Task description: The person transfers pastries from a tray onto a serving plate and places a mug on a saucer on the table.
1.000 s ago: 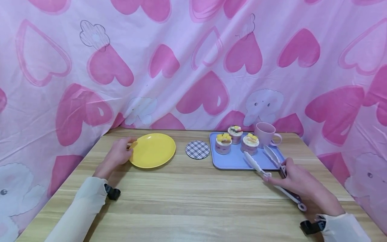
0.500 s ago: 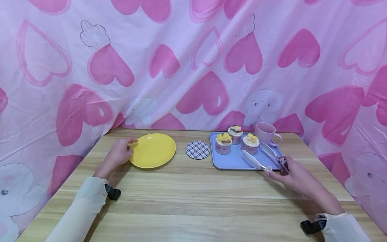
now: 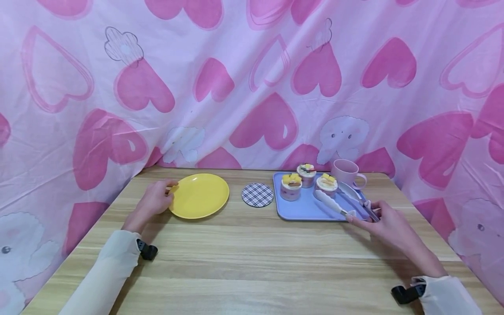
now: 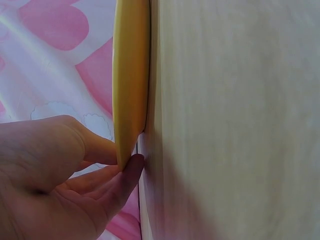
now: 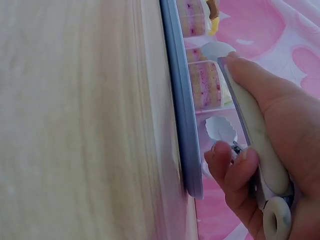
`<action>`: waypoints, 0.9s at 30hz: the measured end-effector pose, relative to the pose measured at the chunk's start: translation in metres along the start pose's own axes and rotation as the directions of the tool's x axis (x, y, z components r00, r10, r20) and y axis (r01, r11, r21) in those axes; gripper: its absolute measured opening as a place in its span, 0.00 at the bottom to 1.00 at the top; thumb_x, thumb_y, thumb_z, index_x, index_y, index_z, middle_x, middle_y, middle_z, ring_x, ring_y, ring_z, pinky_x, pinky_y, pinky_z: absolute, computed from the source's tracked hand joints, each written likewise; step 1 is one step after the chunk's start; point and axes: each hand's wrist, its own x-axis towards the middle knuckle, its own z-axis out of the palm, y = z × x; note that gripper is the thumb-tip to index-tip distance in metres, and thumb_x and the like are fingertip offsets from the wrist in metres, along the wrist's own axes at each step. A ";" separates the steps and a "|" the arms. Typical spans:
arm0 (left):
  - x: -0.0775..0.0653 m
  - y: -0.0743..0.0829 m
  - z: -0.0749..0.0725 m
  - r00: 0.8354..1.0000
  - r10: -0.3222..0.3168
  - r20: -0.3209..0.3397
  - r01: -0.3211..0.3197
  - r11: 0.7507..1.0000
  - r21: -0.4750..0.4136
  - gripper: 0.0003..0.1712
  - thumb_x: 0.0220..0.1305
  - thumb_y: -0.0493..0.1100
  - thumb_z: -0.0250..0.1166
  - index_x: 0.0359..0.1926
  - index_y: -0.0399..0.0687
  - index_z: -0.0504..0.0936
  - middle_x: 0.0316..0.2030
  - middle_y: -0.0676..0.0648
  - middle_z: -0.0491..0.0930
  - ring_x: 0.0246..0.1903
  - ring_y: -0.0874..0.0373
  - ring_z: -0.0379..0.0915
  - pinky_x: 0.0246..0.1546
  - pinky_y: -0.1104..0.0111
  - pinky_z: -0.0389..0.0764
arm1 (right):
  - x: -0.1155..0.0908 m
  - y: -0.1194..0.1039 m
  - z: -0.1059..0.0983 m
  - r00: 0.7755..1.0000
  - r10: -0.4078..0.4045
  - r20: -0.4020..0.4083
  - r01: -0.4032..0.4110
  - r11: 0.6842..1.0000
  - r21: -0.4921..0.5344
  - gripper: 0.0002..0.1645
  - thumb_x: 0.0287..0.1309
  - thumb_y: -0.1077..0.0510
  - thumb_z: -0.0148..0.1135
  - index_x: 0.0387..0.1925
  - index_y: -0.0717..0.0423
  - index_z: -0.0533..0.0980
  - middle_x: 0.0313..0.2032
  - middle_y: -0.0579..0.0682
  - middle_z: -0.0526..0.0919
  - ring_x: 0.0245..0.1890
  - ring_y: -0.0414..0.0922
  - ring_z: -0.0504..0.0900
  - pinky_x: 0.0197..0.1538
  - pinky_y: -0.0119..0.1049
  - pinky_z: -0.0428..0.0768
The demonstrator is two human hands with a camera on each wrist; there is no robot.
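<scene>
In the head view my left hand (image 3: 154,197) pinches the left rim of a round yellow plate (image 3: 200,196) on the table. The left wrist view shows the thumb (image 4: 95,146) on one side of that rim (image 4: 131,75) and fingertips under it. My right hand (image 3: 390,223) grips a pair of white-tipped tongs (image 3: 334,204), their arms spread apart. Their tips reach either side of the front right cake cup (image 3: 326,185), topped with cream and yellow fruit pieces. In the right wrist view the tongs' pale handle (image 5: 257,130) runs along my palm.
A blue tray (image 3: 303,214) holds two more cake cups, one at front left (image 3: 290,188) and one behind (image 3: 306,176), plus a pink mug (image 3: 344,173) at the back right. A checked round coaster (image 3: 257,195) lies between plate and tray. A pink heart-patterned curtain (image 3: 252,87) hangs behind.
My right hand has brought the tongs forward and turned them, so their tips have moved from in front of the right cake cup to its sides. The left hand and plate stay put.
</scene>
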 end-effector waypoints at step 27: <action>0.000 0.001 0.000 1.000 -0.025 0.017 0.025 1.000 -0.002 0.30 0.70 0.28 0.58 0.72 0.31 0.74 0.73 0.25 0.71 0.64 0.31 0.77 0.65 0.42 0.84 | -0.002 0.004 0.002 0.998 0.010 0.062 -0.013 0.999 0.046 0.63 0.58 0.24 0.73 0.69 0.72 0.65 0.53 0.70 0.81 0.44 0.53 0.80 0.32 0.32 0.78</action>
